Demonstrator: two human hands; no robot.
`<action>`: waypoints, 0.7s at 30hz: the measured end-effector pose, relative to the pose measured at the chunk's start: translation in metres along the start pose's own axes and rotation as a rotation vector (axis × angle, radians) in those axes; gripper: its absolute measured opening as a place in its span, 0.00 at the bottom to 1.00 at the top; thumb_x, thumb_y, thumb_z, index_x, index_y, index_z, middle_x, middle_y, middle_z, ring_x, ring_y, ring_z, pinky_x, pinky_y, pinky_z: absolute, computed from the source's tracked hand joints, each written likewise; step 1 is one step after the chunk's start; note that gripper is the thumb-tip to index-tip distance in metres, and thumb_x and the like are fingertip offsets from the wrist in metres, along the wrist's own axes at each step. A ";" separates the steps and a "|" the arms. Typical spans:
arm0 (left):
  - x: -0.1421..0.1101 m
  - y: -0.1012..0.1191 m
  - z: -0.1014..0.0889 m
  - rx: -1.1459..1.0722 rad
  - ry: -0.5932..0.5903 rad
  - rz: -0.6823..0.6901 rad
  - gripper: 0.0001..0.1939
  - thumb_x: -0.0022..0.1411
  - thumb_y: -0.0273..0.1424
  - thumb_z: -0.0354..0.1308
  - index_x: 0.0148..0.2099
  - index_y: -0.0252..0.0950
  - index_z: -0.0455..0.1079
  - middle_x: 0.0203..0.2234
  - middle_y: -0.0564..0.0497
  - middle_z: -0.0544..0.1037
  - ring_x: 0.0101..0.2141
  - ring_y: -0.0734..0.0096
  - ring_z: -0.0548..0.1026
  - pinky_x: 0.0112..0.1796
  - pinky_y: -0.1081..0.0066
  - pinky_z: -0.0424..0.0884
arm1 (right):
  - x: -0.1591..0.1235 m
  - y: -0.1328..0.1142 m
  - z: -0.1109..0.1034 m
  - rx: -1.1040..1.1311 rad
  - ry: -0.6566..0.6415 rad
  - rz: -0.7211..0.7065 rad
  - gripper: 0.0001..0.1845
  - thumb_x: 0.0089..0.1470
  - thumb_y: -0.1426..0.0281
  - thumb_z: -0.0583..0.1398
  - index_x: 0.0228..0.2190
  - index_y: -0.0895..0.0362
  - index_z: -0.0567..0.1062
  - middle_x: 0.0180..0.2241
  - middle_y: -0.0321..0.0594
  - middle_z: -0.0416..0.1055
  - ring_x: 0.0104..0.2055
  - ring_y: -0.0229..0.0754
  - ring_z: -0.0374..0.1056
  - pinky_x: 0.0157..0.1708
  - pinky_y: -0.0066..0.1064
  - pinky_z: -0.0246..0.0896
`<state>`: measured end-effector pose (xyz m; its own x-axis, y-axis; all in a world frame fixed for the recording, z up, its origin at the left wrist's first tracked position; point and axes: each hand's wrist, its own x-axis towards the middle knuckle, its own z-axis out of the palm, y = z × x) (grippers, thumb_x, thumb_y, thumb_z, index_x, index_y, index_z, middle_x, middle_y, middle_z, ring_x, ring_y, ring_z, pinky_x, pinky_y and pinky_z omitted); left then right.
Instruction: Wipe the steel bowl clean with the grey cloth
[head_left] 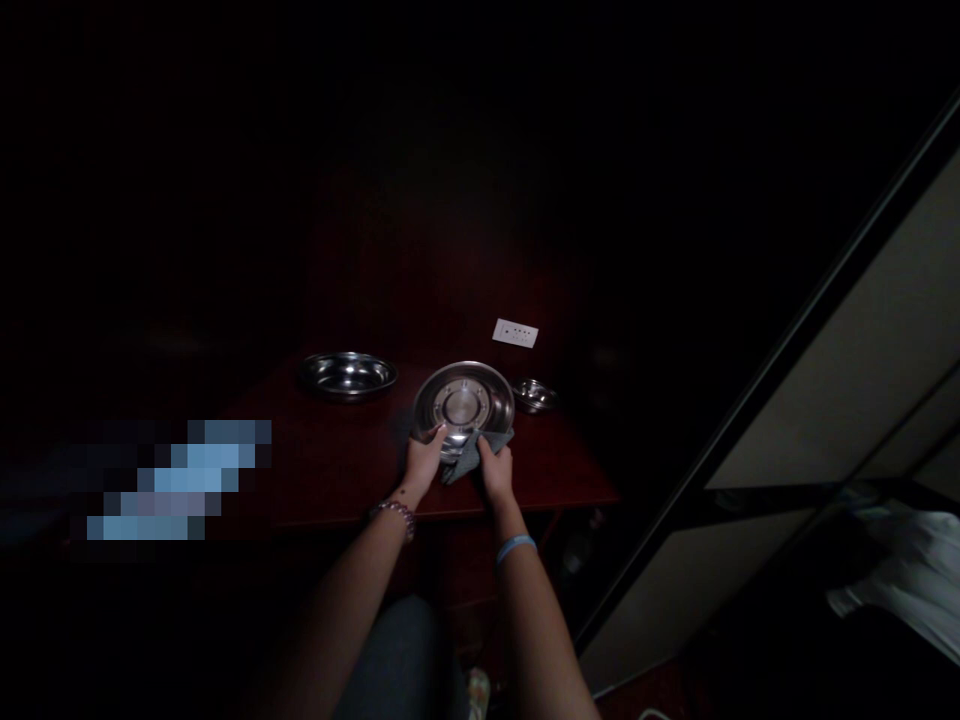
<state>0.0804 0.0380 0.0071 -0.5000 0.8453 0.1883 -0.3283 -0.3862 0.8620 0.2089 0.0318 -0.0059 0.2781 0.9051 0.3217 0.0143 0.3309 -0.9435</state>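
A round stainless steel basin (463,405) is held tilted over the dark red table, its inside facing me. My left hand (424,458) grips its near left rim, thumb on the inside. With my right hand (495,468) I press a grey cloth (468,458) against the near right part of the rim, fingers closed round the cloth. A second, wider steel basin (349,376) rests on the table to the left. Behind the held basin on the right sits a smaller steel bowl (535,395), partly hidden by it.
The dark red table (337,480) ends in a front edge just below my hands. A white wall socket (516,333) is at the back. Pale sliding panels (832,340) stand on the right, with white fabric (911,575) beyond. A blurred bright patch (187,480) lies left. The surroundings are very dark.
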 end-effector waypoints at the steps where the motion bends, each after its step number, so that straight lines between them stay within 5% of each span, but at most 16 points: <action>1: 0.000 0.000 0.000 -0.002 0.001 -0.001 0.08 0.49 0.25 0.65 0.35 0.32 0.77 0.34 0.44 0.84 0.40 0.61 0.81 0.51 0.58 0.74 | 0.000 0.001 0.000 0.000 0.000 0.001 0.22 0.48 0.59 0.65 0.39 0.63 0.81 0.42 0.48 0.81 0.45 0.48 0.76 0.47 0.34 0.69; 21: -0.004 0.003 0.001 -0.020 -0.001 -0.010 0.10 0.50 0.24 0.65 0.38 0.31 0.77 0.37 0.43 0.84 0.40 0.64 0.81 0.52 0.61 0.73 | 0.000 -0.001 -0.001 -0.020 0.010 -0.018 0.18 0.49 0.60 0.64 0.36 0.62 0.81 0.37 0.45 0.82 0.42 0.47 0.76 0.46 0.33 0.69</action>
<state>0.0825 0.0339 0.0090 -0.4960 0.8495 0.1800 -0.3490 -0.3848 0.8545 0.2100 0.0307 -0.0053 0.2872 0.8962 0.3382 0.0387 0.3419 -0.9389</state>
